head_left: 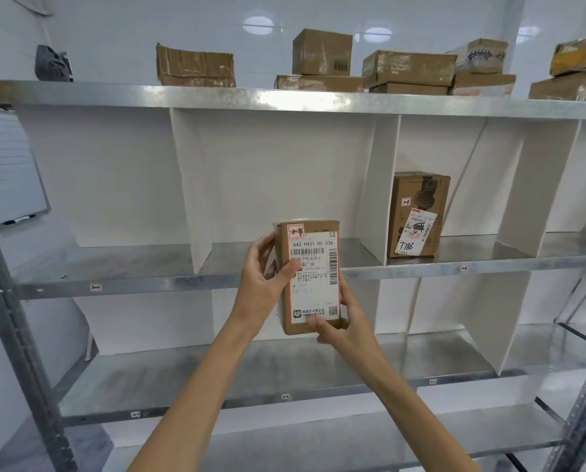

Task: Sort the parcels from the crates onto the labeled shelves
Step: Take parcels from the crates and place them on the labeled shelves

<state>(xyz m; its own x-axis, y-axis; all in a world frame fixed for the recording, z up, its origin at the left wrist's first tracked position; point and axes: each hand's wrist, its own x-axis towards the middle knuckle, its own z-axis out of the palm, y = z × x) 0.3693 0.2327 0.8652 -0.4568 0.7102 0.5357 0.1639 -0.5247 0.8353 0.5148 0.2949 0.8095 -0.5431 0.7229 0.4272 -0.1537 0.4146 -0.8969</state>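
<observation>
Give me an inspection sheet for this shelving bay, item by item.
Surface: metal shelf with white dividers, small tags on front edges.
Job's things: held parcel upright, label facing camera; second parcel standing in the next compartment right; more parcels on top shelf.
Clutter: dark bundle, top shelf left.
Hands: left hand grips held parcel's left side; right hand its lower right corner.
Cables: nothing seen.
Surroundings: whiteboard on left wall.

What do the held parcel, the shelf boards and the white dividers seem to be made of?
Held brown box: matt cardboard, white paper label. Grey shelf board: likely galvanised steel, mottled dull sheen. White upright divider: perhaps corrugated plastic; thin matt sheet.
</observation>
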